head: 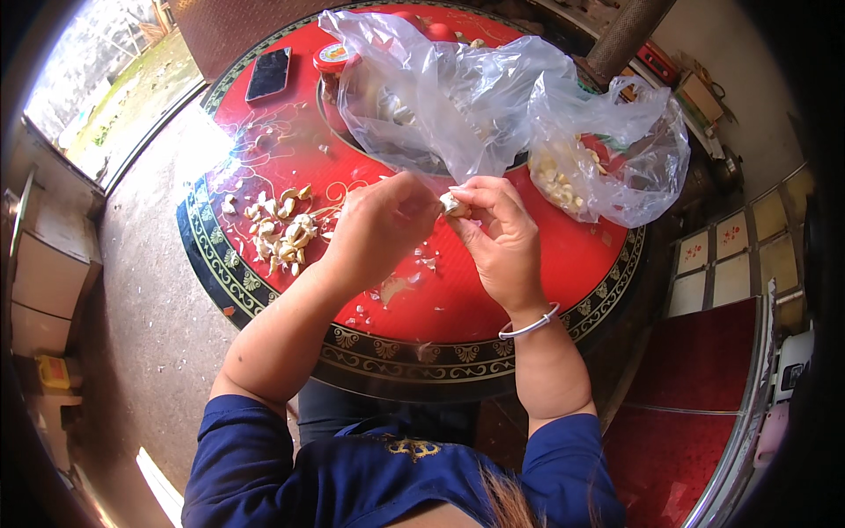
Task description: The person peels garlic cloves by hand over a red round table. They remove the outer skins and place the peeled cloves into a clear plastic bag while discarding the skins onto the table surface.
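Over the red round table [475, 290], my right hand [498, 231] pinches a small whitish piece of garlic [453, 204] between thumb and fingers. My left hand [389, 228] meets it from the left, its fingertips at the garlic and mostly hidden behind the hand's back. A pile of unpeeled garlic cloves [284, 234] lies left of my left forearm. Thin bits of skin [426, 259] are scattered below and between my hands. Beyond them lies a large clear plastic bag [455, 99] with whitish things inside. To its right, another clear bag [614, 152] holds pale peeled cloves [561, 185].
A smartphone [269, 74] lies at the table's far left, and a glass jar with a red lid [332, 58] stands beside the large bag. A dark metal pipe [627, 39] rises behind the table. A dark red panelled surface [686, 389] is at lower right.
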Action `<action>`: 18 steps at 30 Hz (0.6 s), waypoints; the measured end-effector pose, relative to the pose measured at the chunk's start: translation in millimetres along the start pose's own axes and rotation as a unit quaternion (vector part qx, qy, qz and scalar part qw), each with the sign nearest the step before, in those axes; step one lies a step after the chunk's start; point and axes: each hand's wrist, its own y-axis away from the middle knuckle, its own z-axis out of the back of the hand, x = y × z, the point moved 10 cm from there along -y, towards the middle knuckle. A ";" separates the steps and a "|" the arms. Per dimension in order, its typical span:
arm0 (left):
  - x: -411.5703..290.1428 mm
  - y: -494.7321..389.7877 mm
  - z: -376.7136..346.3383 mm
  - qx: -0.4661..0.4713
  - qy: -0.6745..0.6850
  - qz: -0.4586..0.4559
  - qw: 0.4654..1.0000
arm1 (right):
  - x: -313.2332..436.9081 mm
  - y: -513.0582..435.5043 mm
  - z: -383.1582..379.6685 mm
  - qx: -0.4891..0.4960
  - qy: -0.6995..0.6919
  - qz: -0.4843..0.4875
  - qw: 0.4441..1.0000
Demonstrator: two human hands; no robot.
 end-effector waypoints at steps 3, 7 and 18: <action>-1.4 1.5 0.2 -0.006 -0.012 -0.012 1.000 | 4.1 -0.9 -3.4 0.006 0.004 0.020 1.000; 6.0 -1.9 3.8 -0.019 -0.044 -0.009 0.999 | 2.9 -1.7 -1.5 -0.021 -0.059 -0.026 0.998; -4.1 -0.9 -1.5 0.023 0.195 -0.027 0.980 | -22.3 2.1 -4.1 -0.018 -0.291 -0.177 0.940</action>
